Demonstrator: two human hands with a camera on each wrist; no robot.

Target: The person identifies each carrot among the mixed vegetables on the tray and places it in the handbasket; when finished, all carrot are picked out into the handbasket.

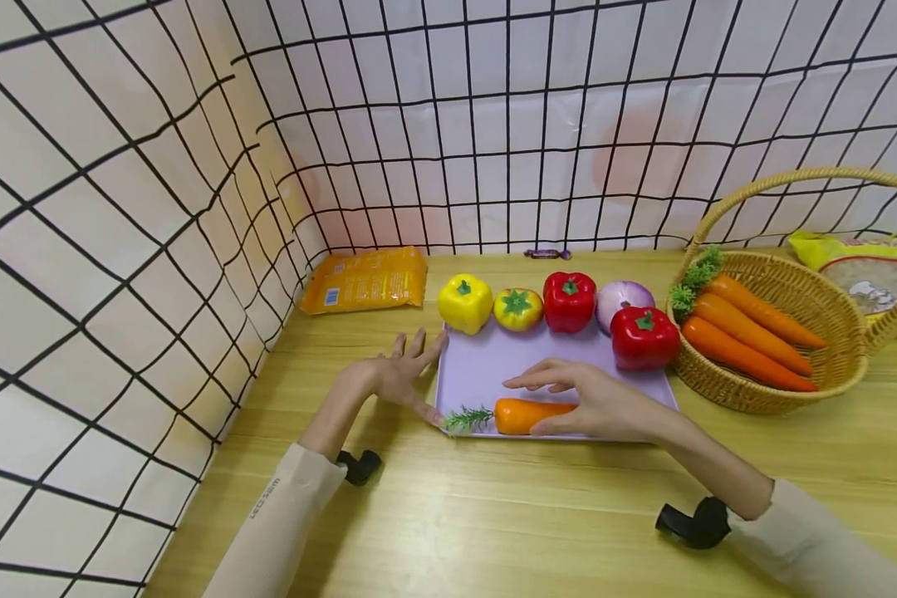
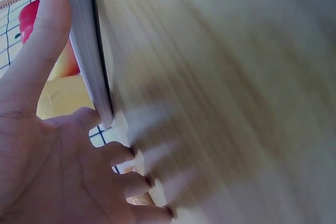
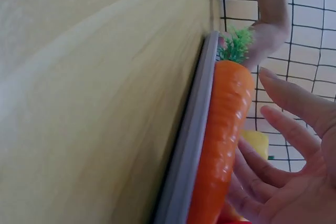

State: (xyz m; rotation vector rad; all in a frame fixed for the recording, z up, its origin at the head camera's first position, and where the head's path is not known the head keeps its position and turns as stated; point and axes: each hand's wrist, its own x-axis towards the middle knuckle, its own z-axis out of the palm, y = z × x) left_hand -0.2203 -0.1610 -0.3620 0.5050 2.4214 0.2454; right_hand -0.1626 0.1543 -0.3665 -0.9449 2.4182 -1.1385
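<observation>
A lilac tray (image 1: 486, 365) lies on the table, with an orange carrot (image 1: 519, 415) along its near edge, leafy end to the left. My right hand (image 1: 598, 403) hovers over the carrot's thick body, thumb on the near side. In the right wrist view its fingers spread loosely beside the carrot (image 3: 223, 129) without closing round it. My left hand (image 1: 399, 374) spreads at the tray's left side, thumb by the near corner and index finger at the rim. Along the tray's back stand a yellow pepper (image 1: 465, 306), a yellow-red tomato (image 1: 518, 311), a red pepper (image 1: 570, 303), a purple onion (image 1: 619, 301) and another red pepper (image 1: 645, 340).
A wicker basket (image 1: 762, 399) with a tall handle, holding several carrots (image 1: 751, 332), stands right of the tray. Behind it lies a yellow bag (image 1: 874, 274). An orange packet (image 1: 366, 281) is at the back left, and a small purple wrapped candy (image 1: 547, 254) sits by the grid-patterned wall.
</observation>
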